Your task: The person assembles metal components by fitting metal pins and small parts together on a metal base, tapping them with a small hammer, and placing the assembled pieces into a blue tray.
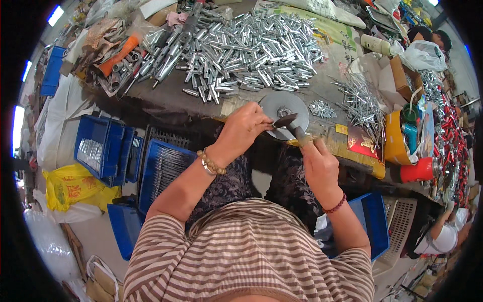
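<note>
Just above the middle of the frame, at the near edge of the desk (pixel 166 103), the left hand (pixel 240 130) has its fingers closed on a dark pointed blade (pixel 283 121). The right hand (pixel 319 166) pinches the grey handle (pixel 302 137) that meets the blade from below. Both hands are clamped on the one small piece, in front of a round metal disc (pixel 282 104) lying flat on the desk.

The piece looks stiff, light and thin. Bare metal like that is probably slick, and the tip looks sharp, so I'd say the safest hold is on the flat sides and the handle, away from the point.

A big heap of short silver tubes (pixel 251 48) covers the top centre of the frame, with thin rods (pixel 359 100) fanned out to its right. Lower left, below the desk, blue crates (pixel 103 143) stand side by side; one crate (pixel 163 171) is packed with long silvery pieces in rows. Lower right, a blue bin (pixel 375 221) sits by the person's elbow; what is in it I can't tell. A red bottle (pixel 420 170) lies at the right.
</note>
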Tool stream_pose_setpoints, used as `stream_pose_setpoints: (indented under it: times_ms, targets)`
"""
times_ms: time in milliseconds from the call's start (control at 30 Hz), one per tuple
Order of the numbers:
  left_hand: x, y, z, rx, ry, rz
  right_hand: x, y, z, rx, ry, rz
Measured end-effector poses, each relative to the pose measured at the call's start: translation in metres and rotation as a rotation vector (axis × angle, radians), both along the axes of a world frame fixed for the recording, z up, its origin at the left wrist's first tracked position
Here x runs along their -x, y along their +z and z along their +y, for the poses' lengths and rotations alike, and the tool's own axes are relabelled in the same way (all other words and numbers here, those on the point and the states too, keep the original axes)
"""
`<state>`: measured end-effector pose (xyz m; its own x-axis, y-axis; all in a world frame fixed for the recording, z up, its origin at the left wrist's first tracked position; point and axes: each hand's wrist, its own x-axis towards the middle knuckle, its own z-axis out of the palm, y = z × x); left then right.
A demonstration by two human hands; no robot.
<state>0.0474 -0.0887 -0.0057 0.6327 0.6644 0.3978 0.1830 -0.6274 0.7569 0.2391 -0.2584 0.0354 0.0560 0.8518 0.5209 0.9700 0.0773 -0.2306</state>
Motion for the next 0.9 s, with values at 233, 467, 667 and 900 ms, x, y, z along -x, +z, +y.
stream_pose_setpoints:
  times_ms: [233,467,667,900]
  targets:
    - [0.003,0.002,-0.003,0.023,0.008,0.036,-0.002,0.011,0.016,0.074,-0.021,0.3]
    - [0.001,0.003,-0.002,0.043,0.014,0.04,-0.012,0.013,0.037,0.089,-0.051,-0.034]
    - [0.008,-0.003,-0.001,0.07,0.007,0.021,0.019,-0.002,0.021,0.175,-0.053,0.015]
    - [0.0,-0.004,-0.037,0.146,0.231,-0.129,0.029,-0.008,0.009,0.437,-0.004,0.736]
